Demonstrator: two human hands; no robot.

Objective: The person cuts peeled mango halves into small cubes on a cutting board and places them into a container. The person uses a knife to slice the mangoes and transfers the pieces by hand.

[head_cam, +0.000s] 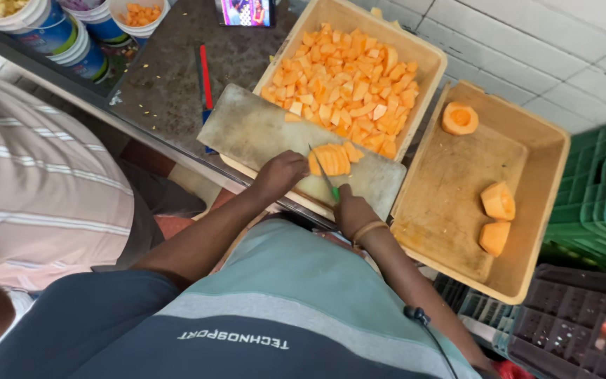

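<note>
Head view: left hand (280,173) pins the sliced melon (332,158) on the cutting board (261,130) (steadying it), grip pressed; right hand (353,210) grip clamped on the green knife (325,177).

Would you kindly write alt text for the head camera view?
A right hand cuts sliced orange melon with a green-handled knife on a cutting board while the left hand steadies it. Behind it, a wooden crate holds diced pieces.

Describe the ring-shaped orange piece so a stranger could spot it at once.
Find the wooden crate right of the cutting board. In its far corner lies the melon ring. Unlike the two solid chunks nearer, it has a hollow centre.
</note>
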